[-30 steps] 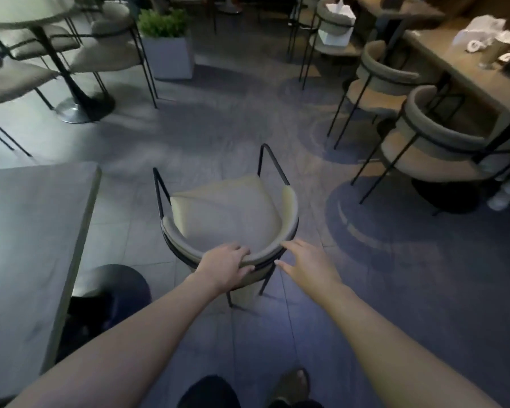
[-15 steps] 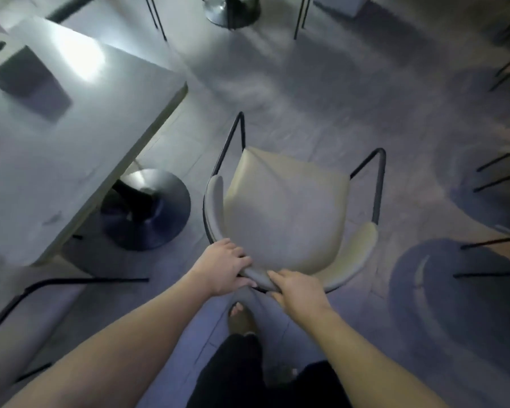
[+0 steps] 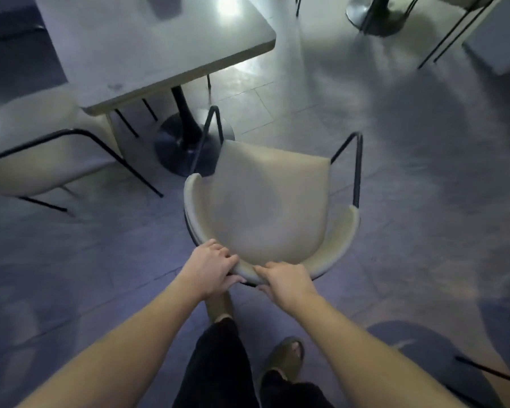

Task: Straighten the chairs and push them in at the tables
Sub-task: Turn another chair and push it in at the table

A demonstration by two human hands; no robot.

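A cream armchair with a curved backrest and black metal arms stands on the floor in front of me, its seat front turned toward a grey square table. My left hand grips the backrest's rim at its left part. My right hand holds the same rim just to the right, fingers curled over the top. The chair's front left arm reaches the table's round black pedestal base. The seat is still outside the tabletop's edge.
A second cream chair sits at the table's left side, partly under it. Another pedestal base and thin black chair legs stand at the top right. My legs and sandalled feet are below the chair. Black chair legs show at the lower right.
Both hands have closed on the backrest and swung the chair round toward the table. My view turned left, so the table and its base now lie straight ahead of the chair.
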